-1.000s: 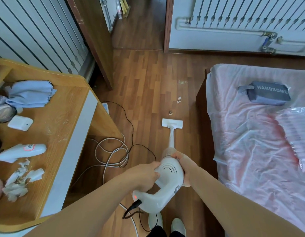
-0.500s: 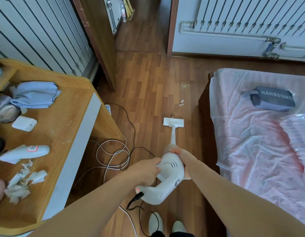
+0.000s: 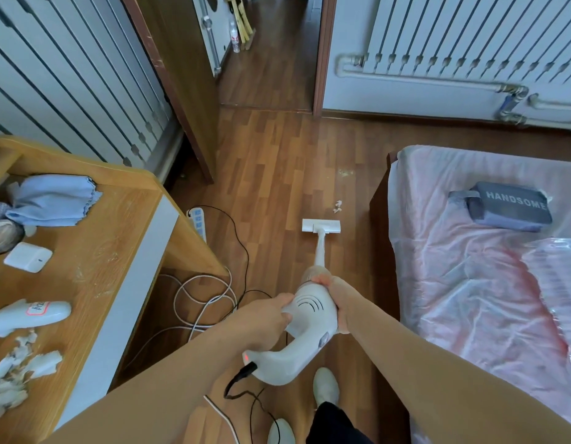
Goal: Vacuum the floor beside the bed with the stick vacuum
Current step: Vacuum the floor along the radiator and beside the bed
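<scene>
Lower centre of frame: left hand (image 3: 265, 318) and right hand (image 3: 338, 299) both clasp body of stick vacuum (image 3: 311, 318), fingers curled round it. Vacuum head (image 3: 321, 225) flat on wood floor (image 3: 277, 155), mid-frame, near bed (image 3: 470, 283) at right; paper scraps (image 3: 337, 206) just above head. Counter (image 3: 117, 235) at left.

On the wood floor (image 3: 271, 174) lie paper scraps (image 3: 337, 206), a power strip (image 3: 197, 224), coiled cables (image 3: 204, 296) and the stick vacuum's head (image 3: 321, 225).

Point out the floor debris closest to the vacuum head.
The white paper scraps, just beyond the head's right end; the pale smudge lies farther ahead.
</scene>
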`<control>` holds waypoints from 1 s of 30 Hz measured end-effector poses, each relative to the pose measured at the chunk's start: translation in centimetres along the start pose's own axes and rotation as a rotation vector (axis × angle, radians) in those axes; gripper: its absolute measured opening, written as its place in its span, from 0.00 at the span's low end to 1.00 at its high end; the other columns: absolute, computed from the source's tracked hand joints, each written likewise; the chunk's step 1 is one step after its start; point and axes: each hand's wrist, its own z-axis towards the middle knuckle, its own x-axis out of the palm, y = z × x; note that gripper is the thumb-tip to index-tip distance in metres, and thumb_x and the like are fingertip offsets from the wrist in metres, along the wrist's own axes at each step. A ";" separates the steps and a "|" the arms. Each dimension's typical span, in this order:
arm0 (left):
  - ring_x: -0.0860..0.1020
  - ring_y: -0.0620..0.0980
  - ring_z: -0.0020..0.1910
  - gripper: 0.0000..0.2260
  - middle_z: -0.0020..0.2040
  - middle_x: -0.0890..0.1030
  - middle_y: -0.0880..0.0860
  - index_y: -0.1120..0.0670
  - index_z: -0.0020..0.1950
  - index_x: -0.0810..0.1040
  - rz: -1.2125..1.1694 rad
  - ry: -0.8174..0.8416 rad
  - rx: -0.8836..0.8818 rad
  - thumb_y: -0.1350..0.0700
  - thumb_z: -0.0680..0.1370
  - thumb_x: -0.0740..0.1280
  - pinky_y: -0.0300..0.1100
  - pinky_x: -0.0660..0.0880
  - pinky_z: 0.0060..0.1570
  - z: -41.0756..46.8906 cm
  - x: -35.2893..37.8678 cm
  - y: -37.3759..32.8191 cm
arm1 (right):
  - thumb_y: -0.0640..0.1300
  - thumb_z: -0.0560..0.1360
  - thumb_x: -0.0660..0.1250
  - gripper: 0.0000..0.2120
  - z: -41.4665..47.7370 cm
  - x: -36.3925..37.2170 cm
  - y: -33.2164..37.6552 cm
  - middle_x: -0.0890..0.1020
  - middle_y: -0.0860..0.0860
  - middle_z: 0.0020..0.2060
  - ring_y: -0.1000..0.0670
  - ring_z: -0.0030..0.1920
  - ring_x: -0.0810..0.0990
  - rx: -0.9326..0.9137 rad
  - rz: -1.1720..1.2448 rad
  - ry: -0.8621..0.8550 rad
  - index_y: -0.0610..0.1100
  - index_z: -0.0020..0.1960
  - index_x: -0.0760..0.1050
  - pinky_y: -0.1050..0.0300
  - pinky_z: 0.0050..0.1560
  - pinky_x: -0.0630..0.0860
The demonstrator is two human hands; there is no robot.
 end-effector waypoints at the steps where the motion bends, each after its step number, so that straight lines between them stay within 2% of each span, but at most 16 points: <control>1: 0.73 0.57 0.64 0.23 0.71 0.70 0.57 0.51 0.79 0.51 -0.036 0.005 -0.008 0.55 0.84 0.51 0.45 0.70 0.59 0.5 -0.2 -0.2 | 0.54 0.74 0.73 0.23 0.1 -0.3 0.3 0.87 0.39 0.51 0.37 0.45 0.86 0.009 -0.008 0.002 0.42 0.64 0.78 0.39 0.52 0.84; 4: 0.73 0.56 0.63 0.22 0.69 0.72 0.57 0.50 0.78 0.55 -0.102 0.017 -0.026 0.53 0.84 0.52 0.40 0.67 0.52 1.8 -0.7 -0.7 | 0.54 0.75 0.73 0.22 0.7 -1.1 0.8 0.86 0.40 0.46 0.39 0.41 0.85 0.048 -0.013 0.028 0.41 0.63 0.78 0.44 0.44 0.83; 6: 0.73 0.55 0.63 0.22 0.70 0.72 0.56 0.49 0.78 0.56 -0.113 0.031 -0.034 0.52 0.84 0.52 0.39 0.67 0.52 2.7 -0.9 -0.9 | 0.54 0.75 0.72 0.22 1.1 -1.5 1.2 0.86 0.40 0.44 0.40 0.39 0.84 0.064 -0.016 0.050 0.41 0.62 0.78 0.46 0.41 0.82; 9: 0.72 0.54 0.65 0.22 0.72 0.70 0.54 0.49 0.78 0.55 -0.135 0.026 -0.044 0.52 0.84 0.53 0.43 0.71 0.61 4.4 -1.5 -1.8 | 0.54 0.75 0.73 0.22 2.0 -2.3 2.8 0.86 0.40 0.43 0.40 0.38 0.84 0.065 -0.022 0.053 0.41 0.62 0.78 0.46 0.40 0.81; 11: 0.71 0.53 0.67 0.22 0.74 0.68 0.53 0.49 0.78 0.55 -0.161 0.023 -0.048 0.53 0.84 0.53 0.46 0.69 0.66 5.6 -2.0 -2.6 | 0.53 0.75 0.73 0.21 2.9 -3.1 4.2 0.86 0.41 0.41 0.40 0.37 0.84 0.060 -0.023 0.054 0.41 0.62 0.79 0.46 0.39 0.81; 17: 0.67 0.53 0.72 0.23 0.77 0.63 0.51 0.49 0.79 0.55 -0.197 0.050 -0.057 0.51 0.84 0.54 0.42 0.67 0.66 7.4 -2.4 -4.1 | 0.53 0.72 0.74 0.23 4.0 -4.8 5.2 0.86 0.41 0.40 0.40 0.36 0.85 0.076 -0.004 0.053 0.41 0.62 0.79 0.45 0.40 0.82; 21: 0.69 0.53 0.69 0.23 0.76 0.64 0.50 0.48 0.79 0.55 -0.170 0.074 -0.039 0.51 0.84 0.54 0.42 0.68 0.62 6.3 -2.0 -4.7 | 0.53 0.74 0.72 0.21 2.7 -5.5 4.0 0.85 0.41 0.40 0.40 0.38 0.84 0.083 0.003 0.060 0.41 0.60 0.79 0.45 0.40 0.81; 27: 0.66 0.53 0.72 0.23 0.77 0.63 0.50 0.49 0.79 0.54 -0.055 0.108 0.000 0.51 0.84 0.53 0.44 0.64 0.68 3.2 0.5 -5.0 | 0.55 0.74 0.72 0.22 0.5 -6.2 -0.1 0.86 0.40 0.40 0.39 0.39 0.84 0.091 0.025 0.053 0.40 0.59 0.79 0.43 0.44 0.82; 30: 0.68 0.54 0.70 0.23 0.76 0.65 0.52 0.49 0.79 0.54 -0.034 0.132 0.000 0.51 0.84 0.53 0.42 0.65 0.64 0.5 2.5 -4.5 | 0.54 0.73 0.73 0.22 -0.6 -5.6 -3.4 0.86 0.40 0.41 0.38 0.40 0.85 0.103 0.041 0.042 0.39 0.60 0.79 0.42 0.48 0.82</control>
